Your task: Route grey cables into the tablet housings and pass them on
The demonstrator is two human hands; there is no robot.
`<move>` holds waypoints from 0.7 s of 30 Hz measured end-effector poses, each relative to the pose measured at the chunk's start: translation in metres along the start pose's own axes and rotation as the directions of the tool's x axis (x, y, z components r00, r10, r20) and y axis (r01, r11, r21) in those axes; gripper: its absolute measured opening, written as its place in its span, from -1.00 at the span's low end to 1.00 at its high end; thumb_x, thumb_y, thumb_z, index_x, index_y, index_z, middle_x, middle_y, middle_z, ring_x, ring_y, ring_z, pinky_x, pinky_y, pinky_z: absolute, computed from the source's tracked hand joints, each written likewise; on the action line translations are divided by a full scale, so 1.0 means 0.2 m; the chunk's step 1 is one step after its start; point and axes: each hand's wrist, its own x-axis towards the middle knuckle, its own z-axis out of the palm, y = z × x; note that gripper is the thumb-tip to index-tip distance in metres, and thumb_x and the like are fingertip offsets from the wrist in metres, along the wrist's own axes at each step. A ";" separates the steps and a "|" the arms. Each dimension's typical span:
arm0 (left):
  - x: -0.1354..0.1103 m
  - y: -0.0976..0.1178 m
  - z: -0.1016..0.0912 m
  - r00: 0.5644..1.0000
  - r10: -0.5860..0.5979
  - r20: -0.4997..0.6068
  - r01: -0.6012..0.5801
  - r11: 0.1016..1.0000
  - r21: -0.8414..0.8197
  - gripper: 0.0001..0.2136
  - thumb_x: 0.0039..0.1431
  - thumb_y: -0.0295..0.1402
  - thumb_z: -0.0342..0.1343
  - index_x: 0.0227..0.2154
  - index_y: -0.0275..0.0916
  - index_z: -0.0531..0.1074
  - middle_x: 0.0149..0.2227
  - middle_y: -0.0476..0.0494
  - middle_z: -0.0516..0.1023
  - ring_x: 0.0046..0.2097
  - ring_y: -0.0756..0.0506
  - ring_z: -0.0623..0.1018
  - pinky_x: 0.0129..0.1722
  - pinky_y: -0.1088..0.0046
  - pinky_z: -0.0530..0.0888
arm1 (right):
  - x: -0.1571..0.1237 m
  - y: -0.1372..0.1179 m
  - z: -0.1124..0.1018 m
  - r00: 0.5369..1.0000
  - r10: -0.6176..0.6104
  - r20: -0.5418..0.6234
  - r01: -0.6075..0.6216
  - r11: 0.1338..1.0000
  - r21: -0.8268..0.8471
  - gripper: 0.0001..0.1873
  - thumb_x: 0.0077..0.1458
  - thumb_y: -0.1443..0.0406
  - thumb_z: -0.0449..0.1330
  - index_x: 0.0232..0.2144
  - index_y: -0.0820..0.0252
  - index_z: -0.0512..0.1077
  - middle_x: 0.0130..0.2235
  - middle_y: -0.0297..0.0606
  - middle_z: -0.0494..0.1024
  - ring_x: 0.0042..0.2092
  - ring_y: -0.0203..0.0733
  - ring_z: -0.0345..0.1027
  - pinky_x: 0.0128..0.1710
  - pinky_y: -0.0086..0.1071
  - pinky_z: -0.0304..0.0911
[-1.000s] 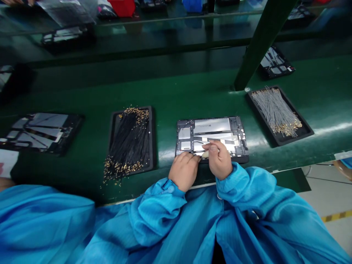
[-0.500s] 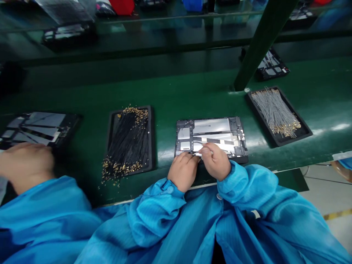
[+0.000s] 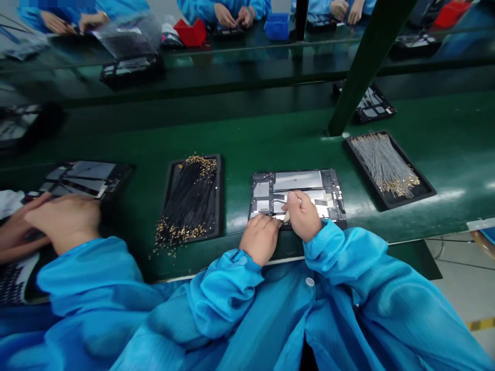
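Pale tool (image 3: 286,217) is pinched in the right hand (image 3: 305,216); opened device (image 3: 297,180) is touched by the left hand (image 3: 260,238), grip unclear.

On the bench (image 3: 247,136), a device (image 3: 297,180) lies between the left tray (image 3: 219,201) and the right tray (image 3: 424,190).

Electronics assembly shop, from where I stand — green benches (image 3: 247,139), opened-up devices (image 3: 298,179), trays (image 3: 220,196) of gold-ended cables (image 3: 189,198), people (image 3: 185,7) in blue smocks (image 3: 263,314) at facing rows.
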 end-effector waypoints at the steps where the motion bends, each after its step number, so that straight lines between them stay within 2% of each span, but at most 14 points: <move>1: 0.00 0.00 0.00 1.000 0.001 -0.006 -0.001 1.000 0.001 -0.81 0.13 -0.43 -0.07 -0.42 -0.30 0.45 -0.46 -0.15 0.45 -0.32 -0.10 0.38 -0.25 0.35 0.35 | -0.01 0.01 0.00 0.999 0.016 -0.032 -0.014 0.999 0.051 -0.67 0.11 0.07 -0.10 -0.29 0.15 0.31 -0.52 -0.36 0.47 -0.47 -0.28 0.37 -0.45 -0.42 0.25; 5: -0.01 0.00 0.01 0.999 0.003 -0.041 -0.003 1.000 -0.024 -0.82 0.13 -0.43 -0.07 -0.40 -0.31 0.44 -0.45 -0.16 0.45 -0.32 -0.10 0.39 -0.24 0.34 0.35 | -0.05 0.05 0.01 0.993 0.021 -0.119 -0.003 0.989 0.150 -0.67 0.11 0.07 -0.09 -0.26 0.15 0.29 -0.50 -0.36 0.47 -0.48 -0.28 0.38 -0.44 -0.41 0.28; 9: -0.01 -0.01 0.01 0.998 0.018 -0.056 -0.019 1.000 -0.019 -0.82 0.13 -0.43 -0.07 -0.41 -0.31 0.44 -0.46 -0.15 0.45 -0.33 -0.09 0.39 -0.24 0.35 0.36 | -0.05 0.07 0.01 0.996 -0.040 -0.077 0.048 0.993 0.108 -0.70 0.11 0.09 -0.06 -0.26 0.14 0.29 -0.48 -0.35 0.49 -0.46 -0.28 0.39 -0.39 -0.39 0.29; 17: -0.01 -0.02 0.00 0.999 0.045 -0.011 -0.045 0.999 0.020 -0.81 0.13 -0.43 -0.08 -0.39 -0.29 0.45 -0.46 -0.14 0.44 -0.32 -0.10 0.38 -0.24 0.36 0.35 | -0.05 0.08 0.01 0.996 -0.079 -0.042 0.082 0.992 0.098 -0.69 0.12 0.09 -0.08 -0.23 0.14 0.29 -0.44 -0.33 0.50 -0.44 -0.28 0.40 -0.38 -0.39 0.30; 21: 0.00 -0.01 -0.02 0.998 0.037 0.043 -0.038 0.999 0.019 -0.80 0.13 -0.44 -0.09 -0.38 -0.30 0.45 -0.45 -0.17 0.44 -0.32 -0.10 0.37 -0.24 0.34 0.34 | -0.05 0.06 0.01 0.995 -0.089 -0.036 0.090 0.996 0.029 -0.68 0.11 0.10 -0.08 -0.21 0.15 0.28 -0.39 -0.28 0.50 -0.38 -0.24 0.40 -0.31 -0.33 0.30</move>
